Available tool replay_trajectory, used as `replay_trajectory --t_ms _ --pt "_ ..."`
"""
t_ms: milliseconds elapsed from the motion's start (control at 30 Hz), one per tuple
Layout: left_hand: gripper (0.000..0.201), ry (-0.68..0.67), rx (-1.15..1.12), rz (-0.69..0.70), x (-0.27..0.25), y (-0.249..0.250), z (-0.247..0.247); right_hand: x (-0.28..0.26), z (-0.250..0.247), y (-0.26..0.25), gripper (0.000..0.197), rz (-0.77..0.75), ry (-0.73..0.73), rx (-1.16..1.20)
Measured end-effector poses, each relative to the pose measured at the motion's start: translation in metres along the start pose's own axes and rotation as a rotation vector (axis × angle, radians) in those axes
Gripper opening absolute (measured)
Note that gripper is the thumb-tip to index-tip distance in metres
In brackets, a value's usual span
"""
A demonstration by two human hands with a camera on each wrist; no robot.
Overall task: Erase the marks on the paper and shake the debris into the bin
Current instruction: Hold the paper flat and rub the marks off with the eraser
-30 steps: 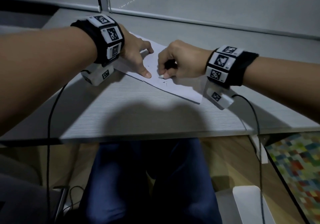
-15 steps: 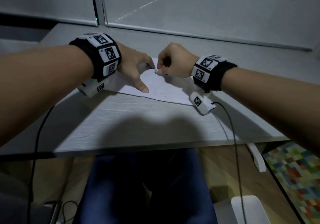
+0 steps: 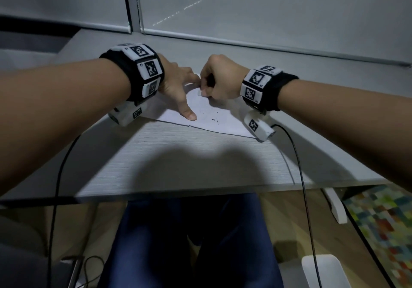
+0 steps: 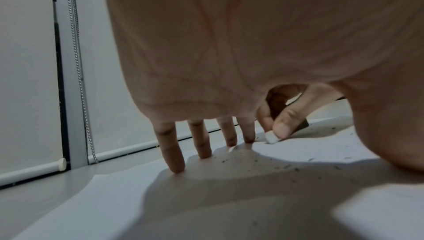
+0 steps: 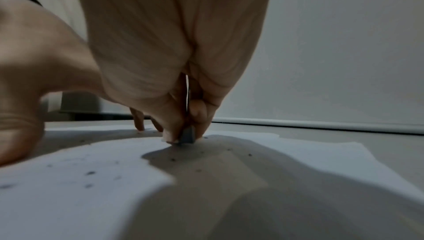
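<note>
Nearest me on the desk (image 3: 200,160), the paper (image 3: 225,120) lies flat, dark crumbs scattered over it. My left hand (image 3: 176,82) is splayed, 4 straight fingertips (image 4: 176,167) and thumb pinning the sheet. Beyond, my right hand (image 3: 219,80) is fisted, pinching the eraser (image 5: 188,136) upright against the paper. Best: short strokes away from the pinning hand, so nothing creases.

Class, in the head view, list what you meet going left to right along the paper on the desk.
Left wristband → left hand → eraser → right hand → right wristband.
</note>
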State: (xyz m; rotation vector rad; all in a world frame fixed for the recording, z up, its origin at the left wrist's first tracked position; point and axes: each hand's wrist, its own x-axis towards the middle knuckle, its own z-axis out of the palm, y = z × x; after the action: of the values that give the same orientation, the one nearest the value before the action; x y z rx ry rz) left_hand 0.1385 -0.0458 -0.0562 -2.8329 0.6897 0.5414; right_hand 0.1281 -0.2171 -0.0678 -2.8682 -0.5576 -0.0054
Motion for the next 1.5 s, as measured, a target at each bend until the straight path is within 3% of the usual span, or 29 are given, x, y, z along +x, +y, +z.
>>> replay_trajectory --t_ms 100,333,433,600,667,767,967,1167,1333,1500 --pt "0.124 -0.002 0.001 0.003 0.002 -0.001 0.001 -0.003 0.000 -0.003 0.011 -0.015 0.013 -0.012" --pt "0.126 -0.008 -0.018 0.036 0.001 0.000 0.001 -0.045 -0.003 -0.019 0.012 -0.206 -0.204 0.131" --pt "0.136 0.005 -0.023 0.022 0.001 -0.004 0.005 -0.039 -0.011 -0.014 0.011 -0.213 -0.277 0.131" --pt "0.137 0.002 -0.039 -0.010 0.000 -0.008 0.007 -0.008 -0.023 0.023 0.005 0.015 0.051 0.123" --pt "0.138 0.008 -0.029 -0.009 0.000 -0.006 0.007 0.000 -0.020 0.024 0.008 0.064 0.048 0.154" --pt "0.142 0.014 -0.017 -0.001 0.001 -0.009 0.012 0.002 -0.003 0.012 0.012 0.015 -0.014 0.176" --pt "0.142 -0.005 0.000 -0.017 0.000 -0.007 0.011 0.016 0.005 0.013 0.015 0.110 0.084 0.033" --pt "0.130 0.021 0.026 -0.007 0.000 -0.006 0.011 0.009 0.016 -0.006 0.013 -0.034 0.028 0.022" --pt "0.140 0.000 0.025 -0.034 -0.002 -0.004 0.009 0.014 0.009 0.012 0.016 0.096 0.097 0.037" --pt "0.142 -0.009 0.022 -0.045 -0.005 -0.006 0.007 0.006 -0.012 0.025 0.013 0.098 0.107 -0.050"
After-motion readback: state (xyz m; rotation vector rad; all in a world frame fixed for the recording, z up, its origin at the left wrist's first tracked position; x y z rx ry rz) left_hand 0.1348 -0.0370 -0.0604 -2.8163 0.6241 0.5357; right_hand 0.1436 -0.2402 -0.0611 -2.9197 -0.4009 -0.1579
